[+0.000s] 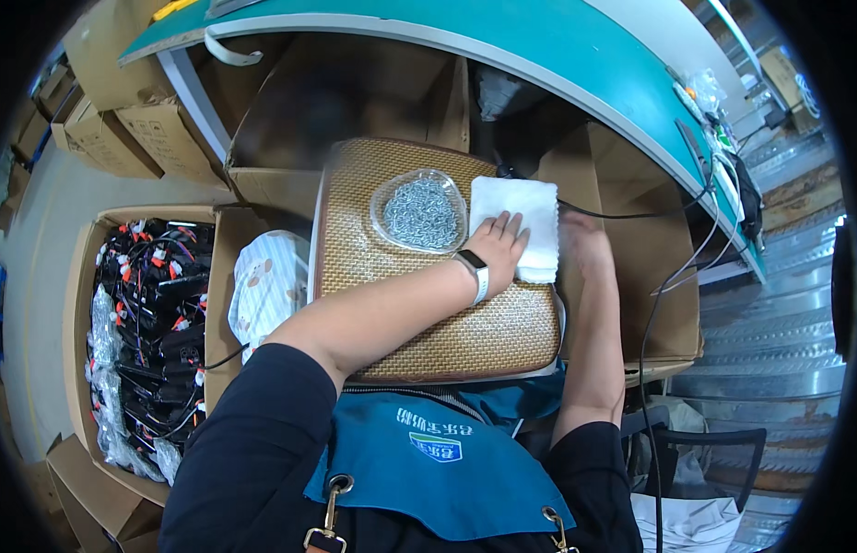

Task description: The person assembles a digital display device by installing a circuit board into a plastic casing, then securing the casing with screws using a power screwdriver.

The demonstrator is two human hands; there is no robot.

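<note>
A folded white cloth [530, 205] lies at the right side of a woven tan mat [382, 318]. My left hand [498, 247] rests flat on the cloth's left part, fingers spread, with a watch on its wrist. Just beyond the cloth's right edge is my right hand [585, 244]; its fingers are smeared by motion, so what they do is unclear. Left of the cloth, a clear plastic dish [380, 219] full of small silver screws [421, 212] sits on the mat.
A green-topped bench [428, 28] arches across the far side. Cardboard boxes [631, 175] stand beneath it. On the left, an open carton [83, 304] holds black wired parts [161, 313]. A black cable [645, 369] hangs at the right. A blue apron [419, 498] covers my front.
</note>
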